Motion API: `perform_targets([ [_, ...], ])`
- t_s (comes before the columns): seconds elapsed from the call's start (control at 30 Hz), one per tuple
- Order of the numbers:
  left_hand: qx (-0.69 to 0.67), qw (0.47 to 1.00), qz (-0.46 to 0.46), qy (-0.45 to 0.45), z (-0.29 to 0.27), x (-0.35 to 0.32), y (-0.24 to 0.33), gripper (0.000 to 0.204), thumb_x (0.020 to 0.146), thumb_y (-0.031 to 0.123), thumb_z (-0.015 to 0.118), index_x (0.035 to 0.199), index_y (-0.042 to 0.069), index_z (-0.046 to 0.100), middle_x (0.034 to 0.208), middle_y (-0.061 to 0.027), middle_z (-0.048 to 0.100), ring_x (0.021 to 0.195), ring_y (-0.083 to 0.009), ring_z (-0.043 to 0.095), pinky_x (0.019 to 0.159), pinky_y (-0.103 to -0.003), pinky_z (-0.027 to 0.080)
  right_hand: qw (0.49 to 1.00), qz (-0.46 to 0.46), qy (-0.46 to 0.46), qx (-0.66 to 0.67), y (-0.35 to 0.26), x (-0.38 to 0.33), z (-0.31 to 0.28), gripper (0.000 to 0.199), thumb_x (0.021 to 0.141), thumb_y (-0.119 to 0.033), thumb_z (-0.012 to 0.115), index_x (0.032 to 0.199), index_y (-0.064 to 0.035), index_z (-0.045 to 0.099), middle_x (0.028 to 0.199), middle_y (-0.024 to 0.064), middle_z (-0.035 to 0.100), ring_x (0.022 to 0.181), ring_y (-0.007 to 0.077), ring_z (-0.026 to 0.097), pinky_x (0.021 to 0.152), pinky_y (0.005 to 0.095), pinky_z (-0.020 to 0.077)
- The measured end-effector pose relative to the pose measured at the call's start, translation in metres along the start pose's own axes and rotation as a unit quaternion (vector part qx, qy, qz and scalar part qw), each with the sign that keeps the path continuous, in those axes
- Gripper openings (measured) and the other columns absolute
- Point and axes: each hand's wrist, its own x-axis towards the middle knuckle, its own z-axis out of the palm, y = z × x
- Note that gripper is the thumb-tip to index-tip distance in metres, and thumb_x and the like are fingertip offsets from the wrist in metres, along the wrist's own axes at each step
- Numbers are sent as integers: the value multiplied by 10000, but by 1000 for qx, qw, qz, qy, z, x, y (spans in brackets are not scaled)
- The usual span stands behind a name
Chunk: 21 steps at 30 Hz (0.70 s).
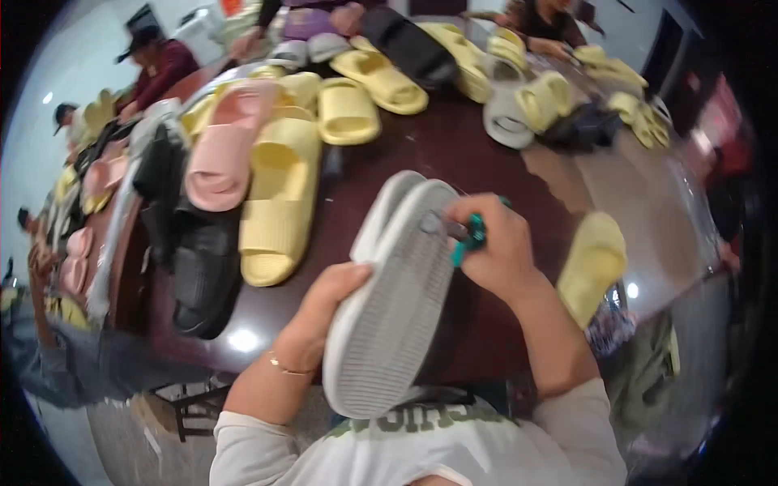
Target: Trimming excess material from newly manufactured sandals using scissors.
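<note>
My left hand (pixel 318 312) holds a grey slide slipper (pixel 397 300) by its left edge, sole turned up toward me and toe pointing away. A second grey slipper edge shows just behind it. My right hand (pixel 496 243) grips a small teal-handled tool (pixel 470 236), probably scissors, whose tip touches the upper edge of the ribbed sole. Both hands are over the near edge of a dark brown table (pixel 454 154). A thin bracelet circles my left wrist.
Rows of yellow slippers (pixel 279 202), a pink one (pixel 223 150), black ones (pixel 203 259) and grey ones (pixel 506 109) cover the table's left and far side. A single yellow slipper (pixel 593 263) lies to my right. Other people sit at the far and left edges.
</note>
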Motion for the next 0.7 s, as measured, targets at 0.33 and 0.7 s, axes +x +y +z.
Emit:
perform_targets([
  [0.33,-5,999,29,-20,-17,8,-19,550,856,387,473,1202,-41,464,1091,-170,566,948,-234,577,795,-331,474,961,146,192,-137,-4,-43,-97,360,622,60,615,924,-79,477,793,123,573,725,281,572,642,368,450],
  [0.7,-122,980,106,-113,-25,21,-26,581,903,427,347,1317,20,361,1277,-182,448,1118,-304,501,936,-426,433,800,322,36,-505,-32,-170,-201,411,610,49,601,981,-99,500,768,155,555,745,360,538,642,443,413],
])
